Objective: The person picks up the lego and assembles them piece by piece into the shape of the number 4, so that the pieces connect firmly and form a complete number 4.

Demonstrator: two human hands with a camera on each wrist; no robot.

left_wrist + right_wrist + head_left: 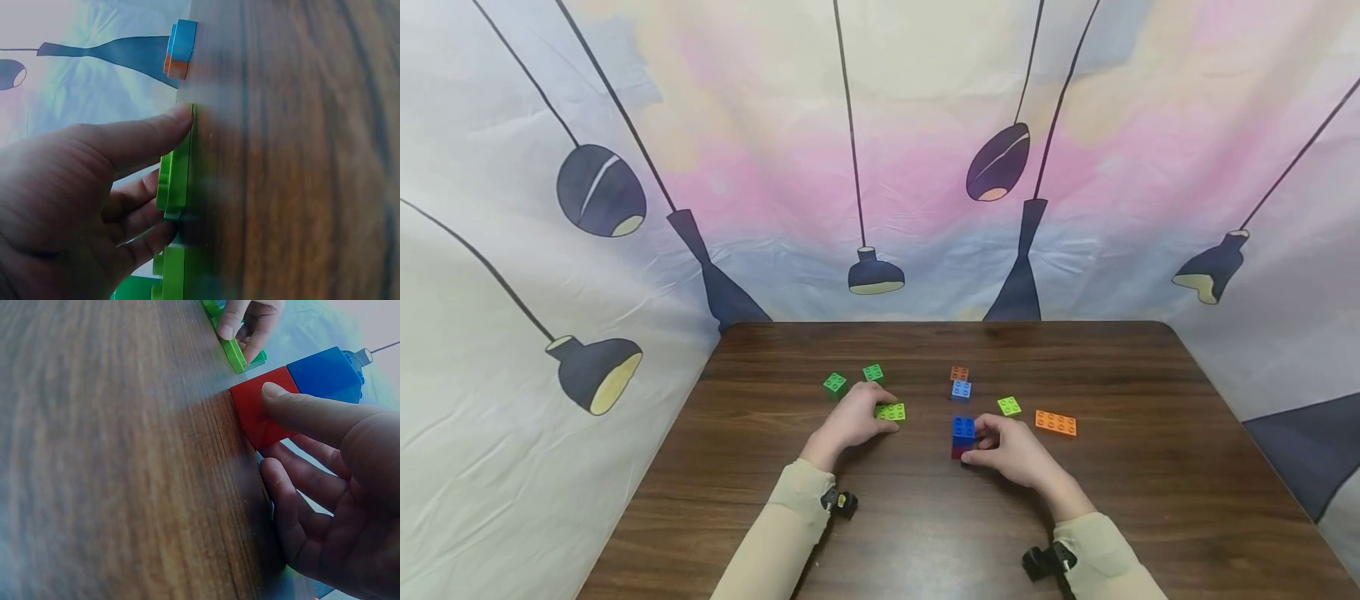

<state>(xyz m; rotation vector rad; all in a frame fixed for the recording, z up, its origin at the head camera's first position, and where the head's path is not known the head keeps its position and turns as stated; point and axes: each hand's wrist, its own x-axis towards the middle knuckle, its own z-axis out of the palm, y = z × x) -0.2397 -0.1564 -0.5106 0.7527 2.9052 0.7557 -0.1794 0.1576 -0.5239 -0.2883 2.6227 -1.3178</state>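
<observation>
In the head view my left hand [853, 417] is at a long lime-green toy building brick [892, 412] lying on the table. The left wrist view shows the thumb on one end of this brick [179, 178] and the fingers at the other, pinching it. My right hand [1017, 451] grips a two-brick stack right of the middle, a blue brick [963, 426] on top of a red brick [957, 453]. The right wrist view has the thumb pressed on the red brick's side [261, 412], with the fingers behind, partly hidden.
Two green bricks, one left [835, 383] and one farther back [872, 372], lie beyond my left hand. A light blue brick [961, 390] and an orange-brown brick [959, 372] sit behind the stack. Rightward are a small lime brick [1009, 406] and a long orange brick [1056, 422].
</observation>
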